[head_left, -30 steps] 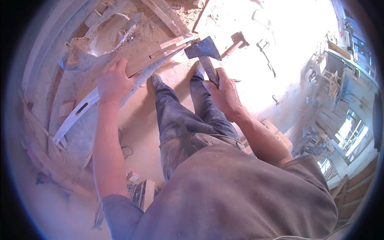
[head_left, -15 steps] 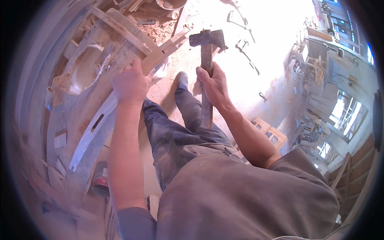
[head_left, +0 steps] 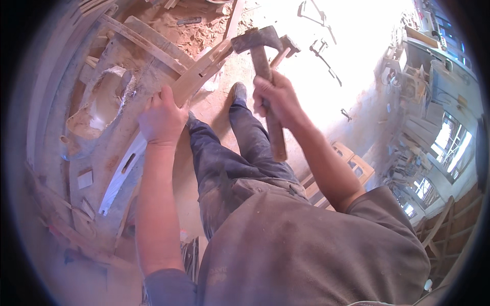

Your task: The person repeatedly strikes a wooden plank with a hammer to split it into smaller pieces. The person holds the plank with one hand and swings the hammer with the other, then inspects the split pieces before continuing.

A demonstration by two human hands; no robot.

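Observation:
My right hand (head_left: 280, 99) is wrapped round the wooden handle of a hatchet (head_left: 258, 40), held up in front of me. Its dark metal head is tilted, the handle's lower end hanging over my thighs. My left hand (head_left: 162, 117) is closed over a long wooden workpiece (head_left: 199, 71) at my left, its thumb side toward the far end. Slots are cut in this piece: some near the far end by the hatchet head, another in its pale near stretch. Behind the hatchet head shows another dark tool head (head_left: 291, 47) with a wooden handle.
A rough hollowed block (head_left: 99, 102) lies on the workbench at the left, with a small pale offcut (head_left: 85, 178) nearer me. Wood shavings (head_left: 204, 35) cover the far area. Clamps (head_left: 321, 53) lie on the bright floor, and a wooden frame (head_left: 357, 166) stands at my right.
The hatchet has tipped, its head swinging left and its handle end right. My right hand has moved slightly right. My left hand stays on the workpiece; the whole view has shifted a little.

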